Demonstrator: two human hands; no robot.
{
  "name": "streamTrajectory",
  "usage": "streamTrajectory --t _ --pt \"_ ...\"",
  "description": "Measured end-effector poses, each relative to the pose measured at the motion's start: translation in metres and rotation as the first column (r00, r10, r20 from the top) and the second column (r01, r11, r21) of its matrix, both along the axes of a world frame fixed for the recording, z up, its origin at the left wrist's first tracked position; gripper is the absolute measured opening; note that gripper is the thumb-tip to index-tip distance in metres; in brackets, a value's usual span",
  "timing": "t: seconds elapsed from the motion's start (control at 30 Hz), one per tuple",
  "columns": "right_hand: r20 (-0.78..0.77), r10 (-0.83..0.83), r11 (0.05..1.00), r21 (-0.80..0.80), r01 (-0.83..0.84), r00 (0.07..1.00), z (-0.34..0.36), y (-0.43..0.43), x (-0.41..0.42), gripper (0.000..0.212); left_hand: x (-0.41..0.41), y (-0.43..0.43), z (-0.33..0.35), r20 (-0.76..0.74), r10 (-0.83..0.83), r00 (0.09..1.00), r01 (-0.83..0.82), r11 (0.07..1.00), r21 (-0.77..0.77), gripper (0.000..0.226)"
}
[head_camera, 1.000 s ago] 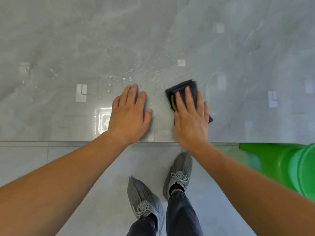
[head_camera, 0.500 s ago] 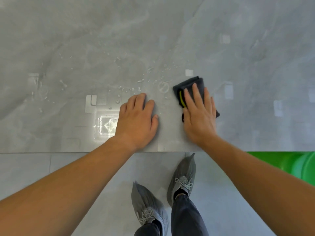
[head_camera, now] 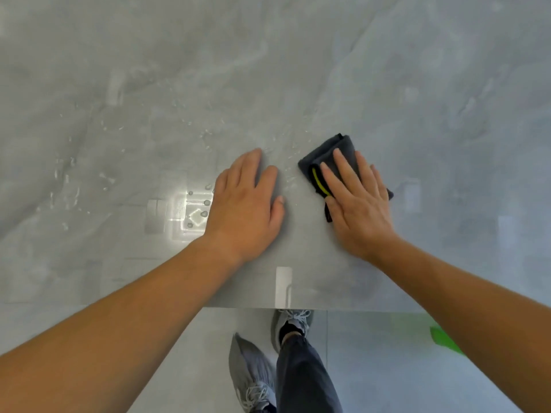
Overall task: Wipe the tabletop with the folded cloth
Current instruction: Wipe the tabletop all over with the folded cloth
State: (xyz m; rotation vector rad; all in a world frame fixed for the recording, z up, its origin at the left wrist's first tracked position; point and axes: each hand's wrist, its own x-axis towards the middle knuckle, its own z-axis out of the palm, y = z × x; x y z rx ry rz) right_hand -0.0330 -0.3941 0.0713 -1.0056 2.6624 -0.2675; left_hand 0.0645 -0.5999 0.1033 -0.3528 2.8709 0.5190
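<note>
A folded dark grey cloth [head_camera: 331, 152] with a yellow stripe lies on the glossy grey marble tabletop [head_camera: 298, 70]. My right hand [head_camera: 357, 204] presses flat on the cloth with straight fingers, covering most of it. My left hand [head_camera: 247, 207] rests flat on the bare tabletop a little to the left of the cloth, fingers together. Water droplets [head_camera: 205, 138] are scattered on the surface ahead of and to the left of both hands.
The table's near edge [head_camera: 262, 307] runs across below my wrists. Under it are the grey floor and my feet in grey shoe covers [head_camera: 250, 374]. A sliver of a green container [head_camera: 444, 339] shows at the lower right, mostly hidden by my right forearm.
Both hands have moved farther from the table's edge, the right one pushing the cloth forward. The view has shifted, so the green container is mostly out of sight.
</note>
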Motion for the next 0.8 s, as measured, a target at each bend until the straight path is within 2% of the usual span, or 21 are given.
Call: streamTrajectory --t 0.07,0.13,0.2,0.23,0.3,0.37,0.43,0.5,0.6,0.67,0.73,0.8 --pt "0.005 0.04 0.999 0.009 -0.04 0.999 -0.001 0.005 -0.031 0.054 -0.016 -0.006 -0.002 0.008 0.004 1.0 -0.004 1.0 -0.007 0.053" --pt "-0.017 -0.129 0.992 -0.017 0.129 0.992 -0.002 -0.011 -0.072 0.054 -0.034 -0.012 -0.003 0.018 0.021 1.0 -0.021 1.0 -0.015 0.057" --pt "-0.001 -0.328 0.944 -0.031 0.328 0.945 -0.002 -0.038 -0.103 0.055 -0.052 -0.018 -0.004 0.025 0.029 0.999 -0.028 0.999 -0.021 0.058" --pt "-0.003 -0.366 0.93 -0.027 0.365 0.931 -0.002 -0.049 -0.107 0.055 -0.061 -0.02 -0.005 0.024 0.027 0.999 -0.026 0.999 -0.027 0.056" --pt "-0.015 -0.27 0.962 -0.029 0.27 0.963 -0.002 -0.054 -0.092 0.056 -0.078 -0.025 -0.006 0.039 0.021 0.999 -0.02 0.999 -0.041 0.057" --pt "-0.023 -0.025 0.999 -0.026 0.024 0.999 -0.001 -0.038 -0.066 0.056 -0.094 -0.029 -0.008 0.07 0.026 0.997 -0.021 0.998 -0.063 0.06" --pt "-0.013 0.148 0.989 -0.014 -0.148 0.989 0.001 -0.017 -0.066 0.055 -0.106 -0.034 -0.01 0.095 0.017 0.995 -0.008 0.995 -0.096 0.061" --pt "-0.029 0.132 0.991 -0.025 -0.132 0.991 -0.002 -0.013 -0.099 0.055 -0.112 -0.036 -0.011 0.09 0.024 0.996 -0.013 0.993 -0.118 0.062" --pt "-0.005 -0.235 0.971 -0.047 0.235 0.972 -0.004 -0.043 -0.144 0.055 -0.114 -0.035 -0.008 0.088 0.044 0.995 -0.035 0.994 -0.105 0.064" --pt "-0.013 -0.353 0.935 -0.041 0.353 0.935 -0.003 -0.066 -0.148 0.056 -0.116 -0.035 -0.006 0.082 0.054 0.995 -0.046 0.994 -0.096 0.062" --pt "-0.022 -0.229 0.973 -0.022 0.228 0.973 -0.001 -0.069 -0.133 0.056 -0.119 -0.035 -0.004 0.097 0.062 0.993 -0.053 0.994 -0.098 0.058" --pt "-0.034 0.016 1.0 0.0 -0.016 0.999 -0.002 -0.05 -0.12 0.055 -0.126 -0.037 0.0 0.096 0.066 0.993 -0.054 0.992 -0.118 0.05"
